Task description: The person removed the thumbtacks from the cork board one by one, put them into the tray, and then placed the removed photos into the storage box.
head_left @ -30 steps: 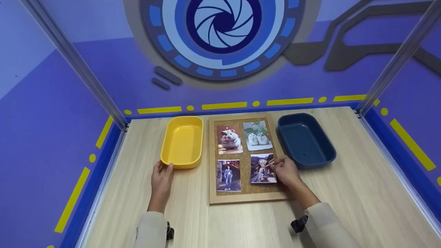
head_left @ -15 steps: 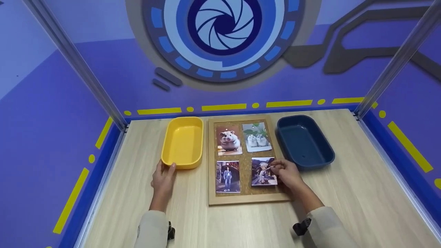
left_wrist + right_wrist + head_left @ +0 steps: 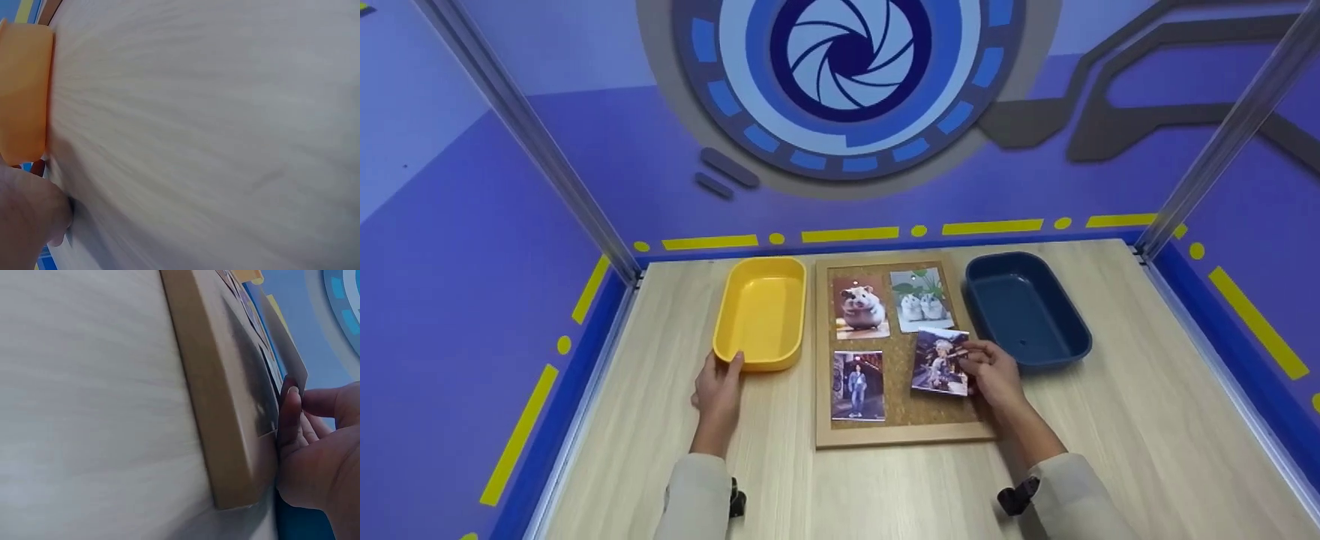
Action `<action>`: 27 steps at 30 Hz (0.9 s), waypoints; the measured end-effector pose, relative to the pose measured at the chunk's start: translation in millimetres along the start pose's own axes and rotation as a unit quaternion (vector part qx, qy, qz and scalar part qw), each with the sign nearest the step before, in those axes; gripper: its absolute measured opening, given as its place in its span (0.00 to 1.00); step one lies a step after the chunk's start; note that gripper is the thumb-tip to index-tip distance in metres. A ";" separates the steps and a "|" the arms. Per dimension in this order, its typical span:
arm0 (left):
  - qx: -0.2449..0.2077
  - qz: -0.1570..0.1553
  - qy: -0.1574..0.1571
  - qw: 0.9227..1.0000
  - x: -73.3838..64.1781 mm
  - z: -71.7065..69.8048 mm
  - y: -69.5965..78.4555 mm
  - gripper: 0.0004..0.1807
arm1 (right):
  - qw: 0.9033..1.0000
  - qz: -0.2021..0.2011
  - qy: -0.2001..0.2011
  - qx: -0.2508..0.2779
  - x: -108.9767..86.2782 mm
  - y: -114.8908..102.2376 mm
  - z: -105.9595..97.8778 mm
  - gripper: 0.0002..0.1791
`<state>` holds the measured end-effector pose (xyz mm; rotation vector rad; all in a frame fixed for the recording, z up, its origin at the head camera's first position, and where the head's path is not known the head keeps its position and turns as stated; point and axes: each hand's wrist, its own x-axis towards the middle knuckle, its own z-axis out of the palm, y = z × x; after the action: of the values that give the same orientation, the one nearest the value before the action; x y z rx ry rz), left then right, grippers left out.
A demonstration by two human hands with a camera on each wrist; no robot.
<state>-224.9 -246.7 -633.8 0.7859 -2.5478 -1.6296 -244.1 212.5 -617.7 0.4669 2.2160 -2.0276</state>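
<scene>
My right hand (image 3: 996, 381) pinches the right edge of a photo print (image 3: 939, 361) between thumb and fingers. The print shows a figure in pale clothes and hangs tilted above the corkboard (image 3: 900, 394); its back shows in the right wrist view. Still on the board are a photo of one hamster (image 3: 861, 307), a photo of two hamsters (image 3: 922, 301) and a photo of a standing person in blue (image 3: 858, 385). My left hand (image 3: 718, 396) grips the near left corner of a yellow tray (image 3: 761, 322), thumb over its rim and fingers along its side.
Right of the board stands a dark blue tray (image 3: 1024, 311), close to my right hand. Everything rests on a pale wooden table (image 3: 885, 487). Patterned panels enclose the table at the back and sides, with metal posts (image 3: 1222, 135) at the corners.
The photo in my right hand has come up off the board, shifting a little up and right and tilting. My left hand stays at the yellow tray.
</scene>
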 end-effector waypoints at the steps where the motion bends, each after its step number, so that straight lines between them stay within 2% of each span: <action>1: -0.002 0.001 -0.005 1.000 -0.8 0.3 -0.8 0.50 | 1.000 -0.001 0.003 0.006 0.7 -1.5 -0.3 0.23; 5: -0.010 0.013 -0.022 1.000 -2.4 -1.4 -3.3 0.50 | 0.999 -0.010 0.006 0.038 3.9 -12.0 4.6 0.24; 9: -0.025 0.020 -0.031 0.999 -3.7 -5.8 -5.3 0.51 | 0.998 -0.026 -0.002 0.052 3.8 -25.0 19.0 0.25; 14: -0.032 0.013 -0.044 0.998 -6.1 -10.0 -6.7 0.52 | 0.998 -0.034 -0.023 0.049 1.4 -38.3 42.2 0.26; 18: -0.040 0.005 -0.051 0.998 -7.7 -11.0 -7.6 0.52 | 0.996 -0.058 -0.037 0.055 1.6 -46.3 63.3 0.26; 24: -0.059 0.047 -0.052 0.996 -12.2 -12.1 -11.7 0.47 | 0.993 -0.087 -0.049 0.064 0.7 -58.5 97.5 0.25; 27: -0.069 0.056 -0.055 0.995 -15.7 -13.7 -14.7 0.46 | 0.992 -0.093 -0.057 0.058 0.4 -64.4 114.1 0.25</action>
<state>-201.5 -256.5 -636.2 0.5466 -2.4639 -1.8366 -278.1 95.9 -568.6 0.1522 2.1563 -2.2213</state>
